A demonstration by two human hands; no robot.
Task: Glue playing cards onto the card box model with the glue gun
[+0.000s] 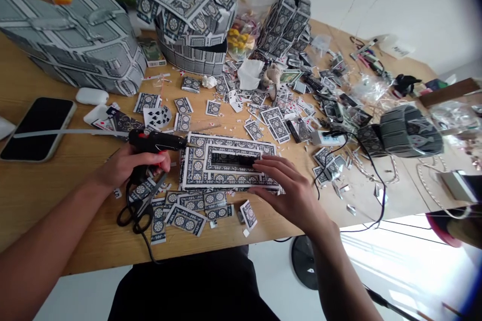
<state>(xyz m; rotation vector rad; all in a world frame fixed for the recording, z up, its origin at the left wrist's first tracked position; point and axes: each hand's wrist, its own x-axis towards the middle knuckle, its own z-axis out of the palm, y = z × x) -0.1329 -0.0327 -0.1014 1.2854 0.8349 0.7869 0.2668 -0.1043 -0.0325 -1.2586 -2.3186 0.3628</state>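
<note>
In my left hand (120, 165) is a black hot glue gun (156, 141), fingers wrapped round its handle and trigger. A long white glue stick (71, 132) juts from its back end. The gun's nozzle touches or hangs just over the left end of a rectangular panel made of playing cards (195, 173), which has a slot in its middle. My right hand (289, 185) grips the panel's right end, thumb at the near edge and fingers over the top by the slot. Black scissors (140, 215) and cut card pieces (186, 218) lie in front of the panel.
Behind stand a card-covered bag (79, 40), a roofed card box (192, 52) and a card block (284, 22). Card scraps (276, 123) litter the table. A phone (37, 128) lies at left. A black cord (371, 160) and a round card piece (410, 130) are at right.
</note>
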